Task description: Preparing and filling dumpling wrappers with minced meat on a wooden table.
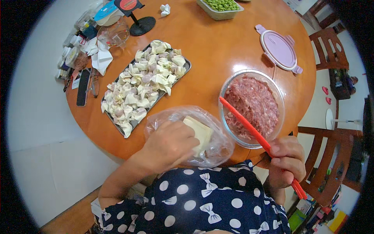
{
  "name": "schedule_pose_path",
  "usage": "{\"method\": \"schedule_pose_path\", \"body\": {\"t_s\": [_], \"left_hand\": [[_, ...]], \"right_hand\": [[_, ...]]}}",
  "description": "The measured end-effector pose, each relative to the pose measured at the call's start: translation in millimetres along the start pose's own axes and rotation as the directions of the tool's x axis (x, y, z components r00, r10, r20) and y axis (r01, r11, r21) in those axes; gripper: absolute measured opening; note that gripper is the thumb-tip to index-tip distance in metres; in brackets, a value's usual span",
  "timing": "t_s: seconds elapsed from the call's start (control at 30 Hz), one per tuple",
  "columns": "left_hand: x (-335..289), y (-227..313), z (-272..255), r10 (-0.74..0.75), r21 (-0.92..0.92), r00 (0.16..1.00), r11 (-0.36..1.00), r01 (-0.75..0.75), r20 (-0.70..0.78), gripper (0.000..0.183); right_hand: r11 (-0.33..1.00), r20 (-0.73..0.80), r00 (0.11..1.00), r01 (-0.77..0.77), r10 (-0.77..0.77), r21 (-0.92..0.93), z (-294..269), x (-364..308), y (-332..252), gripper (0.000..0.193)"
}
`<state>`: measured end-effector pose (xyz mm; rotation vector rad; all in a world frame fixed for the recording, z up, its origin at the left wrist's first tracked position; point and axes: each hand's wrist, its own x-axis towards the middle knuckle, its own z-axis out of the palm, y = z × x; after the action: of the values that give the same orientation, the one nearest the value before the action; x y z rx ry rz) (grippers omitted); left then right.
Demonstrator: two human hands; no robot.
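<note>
1. The round wooden table [202,72] spread beneath everything, its near edge close to the person's polka-dot clothing [218,195].
2. A dark tray [188,65] lay aslant left of centre, crowded with folded dumplings [146,84].
3. The clear round bowl [252,146] stood to the right, near the table's edge, holding a mound of pink minced meat [257,103].
4. A clear plastic bag [220,150] lay between tray and bowl, spread open around a stack of wrappers.
5. The lilac lid [278,50] rested flat beyond the bowl, and the tub [222,15] of green beans [221,4] stood at the far side.
6. The left hand [169,142] was over the bag, fingers curled at the stack's left side — whether they pinched a wrapper, I could not tell.
7. The right hand [287,162] grasped red chopsticks [249,126], held together and slanting across the bowl; contact with the meat could not be made out.
8. The pale, square-cut wrappers [199,134] sat in the bag, just beside the left fingers.
9. A crumpled white tissue [165,10] lay beyond the tray.
</note>
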<state>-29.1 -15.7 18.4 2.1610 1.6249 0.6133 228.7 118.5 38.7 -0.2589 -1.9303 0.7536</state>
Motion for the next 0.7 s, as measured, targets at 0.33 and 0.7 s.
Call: {"method": "schedule_pose_path", "body": {"t_s": [0.33, 0.7], "left_hand": [[0, 1, 11, 0.079, 0.18, 0.997, 0.98, -0.08, 0.015, 0.013], [-11, -27, 6, -0.629, -0.999, 0.777, 0.02, 0.047, 0.024, 0.019]], "right_hand": [[1.0, -0.011, 1.0, -0.019, 0.02, 0.024, 0, 0, 2, 0.052], [0.998, -0.114, 0.991, -0.068, 0.067, -0.011, -31, -6, 3, 0.054]]}}
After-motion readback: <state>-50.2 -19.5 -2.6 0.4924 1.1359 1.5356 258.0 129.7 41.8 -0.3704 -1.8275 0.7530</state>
